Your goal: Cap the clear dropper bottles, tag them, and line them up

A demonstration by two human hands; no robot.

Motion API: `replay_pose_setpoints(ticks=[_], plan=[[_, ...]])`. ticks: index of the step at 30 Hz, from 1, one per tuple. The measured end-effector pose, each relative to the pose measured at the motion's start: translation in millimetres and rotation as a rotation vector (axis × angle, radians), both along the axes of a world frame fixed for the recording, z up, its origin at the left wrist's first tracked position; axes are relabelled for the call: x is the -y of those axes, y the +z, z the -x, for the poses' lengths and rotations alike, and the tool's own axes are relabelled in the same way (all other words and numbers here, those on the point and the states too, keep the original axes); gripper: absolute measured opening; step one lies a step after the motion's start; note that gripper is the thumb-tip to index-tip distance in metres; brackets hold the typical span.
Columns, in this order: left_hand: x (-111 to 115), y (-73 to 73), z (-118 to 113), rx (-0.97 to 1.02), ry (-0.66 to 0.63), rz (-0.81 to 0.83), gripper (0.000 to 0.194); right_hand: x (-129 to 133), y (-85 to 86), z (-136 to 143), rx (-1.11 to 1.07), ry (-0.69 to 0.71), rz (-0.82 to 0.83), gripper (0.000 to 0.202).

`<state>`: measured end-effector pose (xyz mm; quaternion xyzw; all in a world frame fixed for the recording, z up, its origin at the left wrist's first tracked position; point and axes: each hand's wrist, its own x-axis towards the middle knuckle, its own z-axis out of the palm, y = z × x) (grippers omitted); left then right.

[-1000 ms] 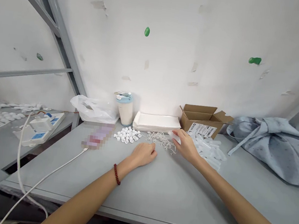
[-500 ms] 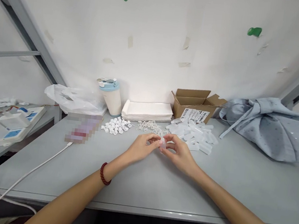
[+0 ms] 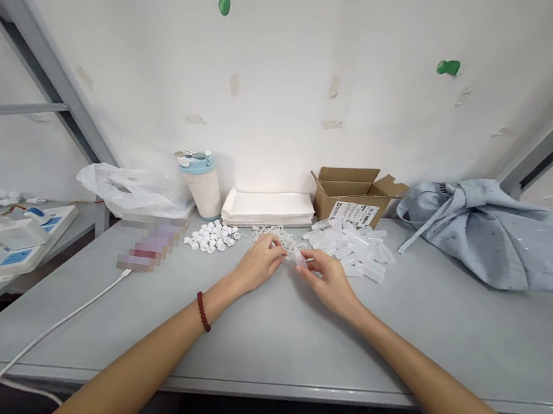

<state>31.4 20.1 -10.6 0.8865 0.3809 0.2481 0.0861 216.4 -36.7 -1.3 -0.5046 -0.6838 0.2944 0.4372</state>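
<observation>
Between the thumb and fingers of my right hand (image 3: 331,279) is a small translucent plastic tube (image 3: 299,259), held just above the table. My left hand (image 3: 260,260) has its fingers curled together at the near edge of a pile of thin white cords (image 3: 278,235); whatever its fingertips hold, if anything, is hidden. A heap of frosted translucent tubes (image 3: 374,252) lies beyond my right hand. To the left of the cords sits a cluster of small white caps (image 3: 211,236).
Behind the cords lies a stack of white paper sleeves (image 3: 269,207), beside an open cardboard box (image 3: 353,193). A blue-lidded cup (image 3: 204,188), a plastic bag (image 3: 130,190) and a blurred phone (image 3: 150,248) on a cable stand left. Grey-blue cloth (image 3: 494,240) is bunched at right.
My left hand has drawn away from the tube and moved left to the cords. My right hand keeps the tube. The whole view has shifted slightly.
</observation>
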Motion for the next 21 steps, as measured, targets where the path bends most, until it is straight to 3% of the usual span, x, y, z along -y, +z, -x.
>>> replay_pose_setpoints(ticks=[9, 13, 17, 21], plan=[[6.9, 7.5, 3.0, 0.115, 0.031, 0.073, 0.018, 3.2, 13.4, -10.1, -0.023, -0.059, 0.041, 0.029], [6.6, 3.4, 0.3, 0.05, -0.039, 0.062, 0.022, 2.8, 16.2, -10.9, -0.024, -0.098, 0.061, 0.033], [5.8, -1.2, -3.8, 0.009, -0.025, 0.04, 0.035, 2.3, 16.2, -8.8, -0.019, -0.087, 0.061, 0.033], [4.2, 0.8, -3.9, -0.077, -0.009, 0.002, 0.031, 0.5, 13.4, -3.7, -0.015, -0.064, 0.078, 0.033]])
